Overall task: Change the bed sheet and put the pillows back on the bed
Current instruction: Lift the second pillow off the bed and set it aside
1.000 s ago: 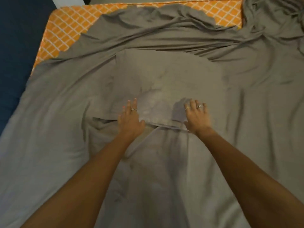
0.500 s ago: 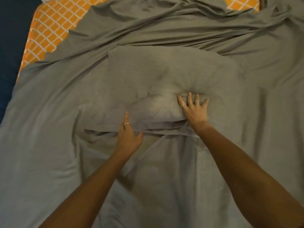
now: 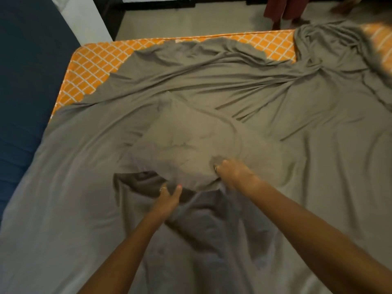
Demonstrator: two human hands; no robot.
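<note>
A grey bed sheet (image 3: 275,128) lies loose and wrinkled over an orange mattress (image 3: 99,66) with a white diamond pattern. Its far left part and far edge are bare. A folded grey piece (image 3: 186,143) rests on the sheet in the middle. My left hand (image 3: 167,198) reaches under its near edge, thumb up against the cloth. My right hand (image 3: 231,172) is curled into the fabric at the right of that edge and grips it. No pillows are in view.
A dark blue surface (image 3: 25,85) runs along the mattress's left side. Beyond the far edge is a pale floor (image 3: 191,24), a white post (image 3: 84,20) and dark red cloth (image 3: 284,7) hanging at the back right.
My right hand went from lying flat on the folded piece to gripping its fabric. My left hand slid under the near edge. The view pulled back, showing more mattress and floor.
</note>
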